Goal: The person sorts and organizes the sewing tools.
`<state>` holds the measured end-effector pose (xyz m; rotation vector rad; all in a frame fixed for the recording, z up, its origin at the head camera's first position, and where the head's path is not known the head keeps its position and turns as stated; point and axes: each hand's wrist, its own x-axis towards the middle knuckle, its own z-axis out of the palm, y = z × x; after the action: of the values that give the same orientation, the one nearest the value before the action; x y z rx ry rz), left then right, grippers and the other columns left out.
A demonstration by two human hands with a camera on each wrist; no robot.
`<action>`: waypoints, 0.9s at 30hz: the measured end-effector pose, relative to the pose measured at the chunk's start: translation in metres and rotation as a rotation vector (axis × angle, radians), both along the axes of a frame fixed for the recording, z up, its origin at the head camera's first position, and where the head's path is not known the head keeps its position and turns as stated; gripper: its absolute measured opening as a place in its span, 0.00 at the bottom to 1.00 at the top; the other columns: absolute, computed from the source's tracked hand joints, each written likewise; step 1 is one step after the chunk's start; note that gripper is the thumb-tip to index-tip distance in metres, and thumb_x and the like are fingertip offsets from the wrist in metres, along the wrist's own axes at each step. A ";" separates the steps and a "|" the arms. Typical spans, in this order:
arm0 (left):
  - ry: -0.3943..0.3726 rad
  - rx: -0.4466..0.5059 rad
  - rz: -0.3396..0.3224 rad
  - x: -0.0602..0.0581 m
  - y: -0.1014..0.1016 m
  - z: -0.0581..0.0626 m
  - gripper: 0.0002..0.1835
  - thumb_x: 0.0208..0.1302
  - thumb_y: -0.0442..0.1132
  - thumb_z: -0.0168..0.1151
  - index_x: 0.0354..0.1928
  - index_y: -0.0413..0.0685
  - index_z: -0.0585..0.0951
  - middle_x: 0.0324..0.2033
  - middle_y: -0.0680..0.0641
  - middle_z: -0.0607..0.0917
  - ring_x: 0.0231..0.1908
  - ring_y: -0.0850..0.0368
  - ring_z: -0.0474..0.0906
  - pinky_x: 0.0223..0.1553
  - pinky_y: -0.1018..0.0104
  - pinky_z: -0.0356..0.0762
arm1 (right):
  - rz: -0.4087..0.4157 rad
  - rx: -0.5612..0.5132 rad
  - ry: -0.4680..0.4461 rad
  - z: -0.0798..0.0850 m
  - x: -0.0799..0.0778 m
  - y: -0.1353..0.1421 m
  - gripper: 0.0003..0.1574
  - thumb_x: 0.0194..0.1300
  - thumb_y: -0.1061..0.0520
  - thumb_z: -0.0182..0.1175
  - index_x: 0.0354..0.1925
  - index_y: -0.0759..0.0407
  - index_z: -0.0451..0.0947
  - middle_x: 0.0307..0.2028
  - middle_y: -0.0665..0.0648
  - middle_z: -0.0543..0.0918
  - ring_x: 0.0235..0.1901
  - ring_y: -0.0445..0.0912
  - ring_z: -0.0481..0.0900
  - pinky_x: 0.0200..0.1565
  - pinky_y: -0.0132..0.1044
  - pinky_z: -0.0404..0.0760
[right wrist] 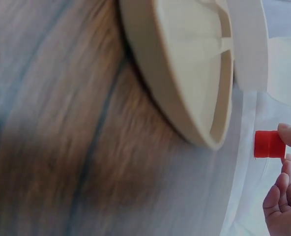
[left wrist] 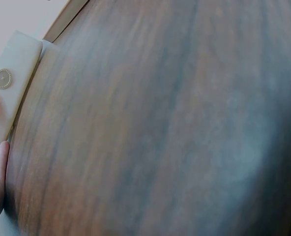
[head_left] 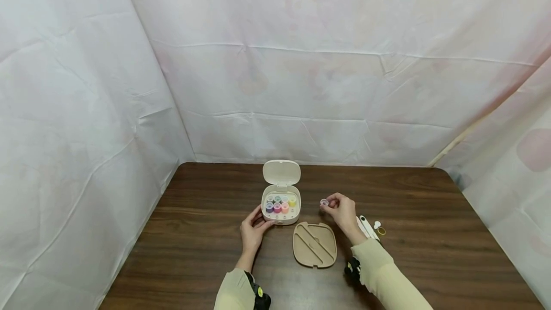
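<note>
A small cream sewing box (head_left: 260,208) stands with its lid (head_left: 281,172) raised, holding several coloured thread spools (head_left: 277,208). My left hand (head_left: 251,233) grips the box at its front left corner, fingers along the side and thumb at the front. In the left wrist view, fingertips lie against the box front near a round button (left wrist: 3,78). To the right of the box, my right hand (head_left: 344,214) pinches a thread spool (right wrist: 269,144) between thumb and fingers, raised above the table. The spool looks red in the right wrist view.
A beige tray (head_left: 303,252) with slanted grooves lies between the forearms, in front of the box. Beyond the right wrist are white slim tools (head_left: 367,227), a small white piece (head_left: 377,225) and a yellow ring (head_left: 381,231). White curtains (head_left: 275,85) enclose the wooden table.
</note>
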<state>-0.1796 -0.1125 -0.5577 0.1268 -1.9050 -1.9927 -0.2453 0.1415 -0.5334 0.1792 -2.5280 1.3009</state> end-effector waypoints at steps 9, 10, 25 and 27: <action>-0.014 0.008 -0.004 -0.001 -0.001 0.001 0.30 0.38 0.17 0.65 0.50 0.23 0.71 0.43 0.24 0.74 0.44 0.29 0.69 0.42 0.42 0.72 | 0.048 -0.037 0.017 0.009 0.004 -0.015 0.12 0.39 0.62 0.72 0.23 0.63 0.78 0.17 0.54 0.74 0.18 0.44 0.70 0.18 0.27 0.68; -0.013 0.007 -0.003 -0.001 -0.001 0.000 0.30 0.38 0.17 0.65 0.50 0.23 0.71 0.43 0.24 0.74 0.43 0.29 0.69 0.42 0.43 0.72 | 0.054 -0.043 0.014 0.010 0.005 -0.016 0.12 0.39 0.62 0.72 0.23 0.63 0.78 0.17 0.55 0.74 0.18 0.45 0.70 0.18 0.26 0.68; -0.027 0.009 0.004 0.000 0.000 0.001 0.30 0.38 0.17 0.66 0.50 0.24 0.71 0.43 0.25 0.74 0.44 0.30 0.69 0.42 0.46 0.73 | 0.113 -0.090 0.039 0.021 0.005 -0.041 0.13 0.37 0.63 0.73 0.22 0.62 0.78 0.16 0.54 0.74 0.18 0.41 0.68 0.17 0.25 0.67; -0.029 0.009 0.005 0.000 0.000 0.001 0.30 0.39 0.17 0.66 0.50 0.24 0.71 0.43 0.25 0.74 0.44 0.30 0.70 0.41 0.46 0.74 | 0.123 -0.093 0.050 0.022 0.005 -0.044 0.13 0.37 0.63 0.73 0.22 0.63 0.78 0.16 0.54 0.74 0.18 0.41 0.68 0.17 0.24 0.67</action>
<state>-0.1799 -0.1126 -0.5568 0.1633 -1.9113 -2.0071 -0.2406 0.0978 -0.5114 0.3471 -2.4428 1.4378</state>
